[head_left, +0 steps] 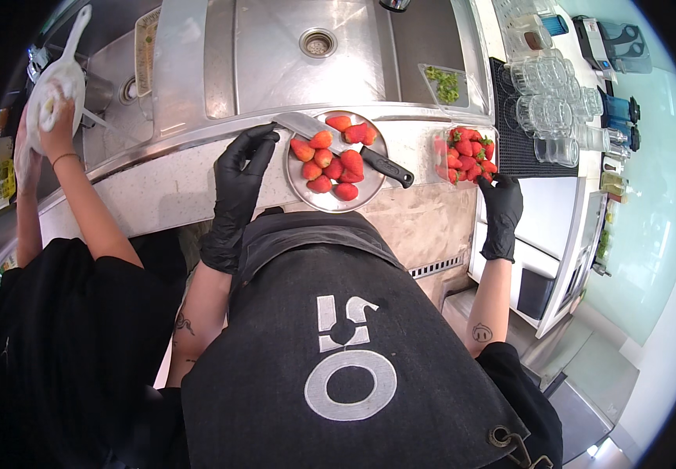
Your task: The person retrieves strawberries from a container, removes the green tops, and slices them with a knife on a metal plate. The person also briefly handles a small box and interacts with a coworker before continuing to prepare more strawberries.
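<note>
My left hand (244, 168), in a black glove, hovers beside the left rim of a round metal plate (299, 186). Its fingers are loosely bent, with a gap between thumb and forefinger and nothing visible in them. Several strawberries (323, 158) without leaves lie on the plate. Across it rests a knife (391, 167), black handle to the right, blade partly under the fruit. My right hand (503, 207), also black-gloved, has its fingertips on a strawberry at the near right corner of a clear plastic box (439, 148) full of leafy strawberries (467, 148).
A steel sink (275, 59) lies beyond the counter, with a clear tray of green leaf tops (447, 84) at its right. Stacked glasses (545, 113) stand on a black mat at right. On the left, another person's hands (58, 129) scrub a soapy white pan (72, 78).
</note>
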The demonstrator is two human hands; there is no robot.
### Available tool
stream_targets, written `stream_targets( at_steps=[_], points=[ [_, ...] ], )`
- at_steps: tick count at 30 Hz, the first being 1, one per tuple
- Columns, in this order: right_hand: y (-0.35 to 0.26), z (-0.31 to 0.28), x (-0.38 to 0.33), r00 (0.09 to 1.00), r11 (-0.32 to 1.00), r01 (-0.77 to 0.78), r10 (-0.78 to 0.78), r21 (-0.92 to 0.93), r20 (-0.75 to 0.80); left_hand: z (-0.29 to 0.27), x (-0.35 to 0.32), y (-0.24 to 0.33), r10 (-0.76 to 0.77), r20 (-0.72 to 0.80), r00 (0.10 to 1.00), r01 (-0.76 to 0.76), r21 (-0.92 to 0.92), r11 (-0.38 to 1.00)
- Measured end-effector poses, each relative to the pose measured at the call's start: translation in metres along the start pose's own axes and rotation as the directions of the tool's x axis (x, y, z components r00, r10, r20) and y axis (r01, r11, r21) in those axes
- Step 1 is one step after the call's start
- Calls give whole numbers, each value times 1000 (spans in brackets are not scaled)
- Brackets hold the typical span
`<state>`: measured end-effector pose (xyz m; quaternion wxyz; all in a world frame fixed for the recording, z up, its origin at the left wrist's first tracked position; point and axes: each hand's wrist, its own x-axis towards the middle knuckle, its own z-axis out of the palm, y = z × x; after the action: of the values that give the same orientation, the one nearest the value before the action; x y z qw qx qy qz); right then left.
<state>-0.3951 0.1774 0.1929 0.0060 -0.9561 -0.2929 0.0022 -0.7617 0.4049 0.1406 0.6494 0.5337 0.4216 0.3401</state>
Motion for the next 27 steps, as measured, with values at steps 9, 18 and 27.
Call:
stream_targets(
  at_steps=[9,18,27],
  points=[
    [2,4,-4,998,989,35,-26,140,-63,4,1,2,-11,43,999,11,-9,1000],
    [-6,6,-12,994,980,34,-12,197,-110,9,-2,10,1,77,997,-2,6,1000],
    [-116,-47,-57,928,456,175,-372,872,8,39,-12,33,-134,368,920,214,-185,959]
  ],
)
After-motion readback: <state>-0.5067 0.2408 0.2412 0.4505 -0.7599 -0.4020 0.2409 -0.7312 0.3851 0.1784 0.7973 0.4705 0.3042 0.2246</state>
